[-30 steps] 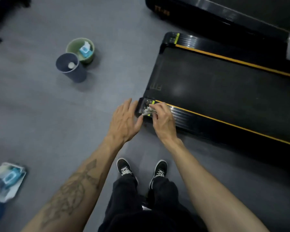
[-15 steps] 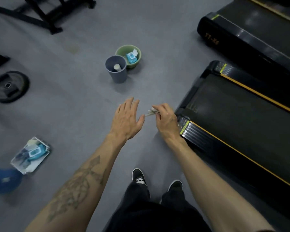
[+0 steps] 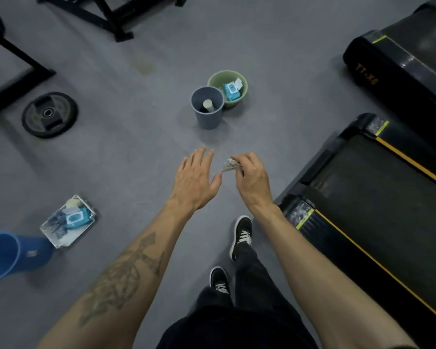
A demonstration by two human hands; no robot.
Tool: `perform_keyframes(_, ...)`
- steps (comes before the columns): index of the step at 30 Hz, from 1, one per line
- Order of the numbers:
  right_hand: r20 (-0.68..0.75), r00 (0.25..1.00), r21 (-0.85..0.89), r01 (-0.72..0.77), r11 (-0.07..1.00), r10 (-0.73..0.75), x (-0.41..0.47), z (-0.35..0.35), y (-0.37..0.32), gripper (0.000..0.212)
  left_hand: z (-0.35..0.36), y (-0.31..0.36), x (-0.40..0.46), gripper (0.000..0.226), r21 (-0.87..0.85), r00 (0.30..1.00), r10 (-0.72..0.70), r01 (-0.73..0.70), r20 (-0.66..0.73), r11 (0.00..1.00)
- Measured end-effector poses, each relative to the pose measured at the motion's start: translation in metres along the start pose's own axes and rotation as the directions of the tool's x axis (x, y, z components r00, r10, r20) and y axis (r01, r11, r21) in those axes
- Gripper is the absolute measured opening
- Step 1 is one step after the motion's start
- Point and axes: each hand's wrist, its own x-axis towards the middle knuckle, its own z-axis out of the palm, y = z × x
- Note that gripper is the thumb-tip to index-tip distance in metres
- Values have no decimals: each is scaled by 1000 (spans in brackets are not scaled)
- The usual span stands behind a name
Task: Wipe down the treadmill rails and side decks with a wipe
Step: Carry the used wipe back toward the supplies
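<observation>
Floor [image 3: 126,157], grey and matte, fills most of the view, and everything here is placed from the grey-blue bin [image 3: 207,107] standing near its middle. Right of and nearer than that bin lies the treadmill [image 3: 378,197], its black belt edged by yellow-lined side decks, its rear corner close to the person's right forearm. A second treadmill [image 3: 398,64] sits to the bin's far right. Beyond the bin to the left stands a black equipment frame [image 3: 106,13]. Well left of the bin a weight plate [image 3: 49,114] lies flat. Left of and nearer than the bin, a blue bucket [image 3: 8,255] lies tipped on its side, just beside a clear tray [image 3: 68,221] holding a blue wipe packet. Touching the bin's right side is a green tub [image 3: 227,88] with another blue packet inside; a pale cylinder stands inside the bin itself.

Nothing lies between the hands and the bin. The left hand [image 3: 195,180] hovers palm down on the near side of the bin, fingers straight and slightly spread, holding nothing. The right hand [image 3: 251,176], beside it, pinches a crumpled wipe [image 3: 229,165] between curled fingertips and thumb, above the floor and clear of the treadmill.
</observation>
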Motion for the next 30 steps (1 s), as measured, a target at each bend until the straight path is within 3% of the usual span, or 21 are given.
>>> perform_keyframes(16,102,986,77,121,990,-129,237,78,29,32,-39,-53,216,65,23,988,-156,156,9,987)
perform_keyframes(21,109,991,72,72,995,-80,303,101,39,32,-47,-80,281,66,1,983,-182,182,35,983)
perform_keyframes(26,72,996,41,46,998,-48,380,134,44,31,-59,-112,359,83,-11,989,-147,148,32,989)
perform_keyframes(30,63,998,31,8,1000,-10,438,156,43,32,-70,-136,422,78,-13,990,-125,126,65,992)
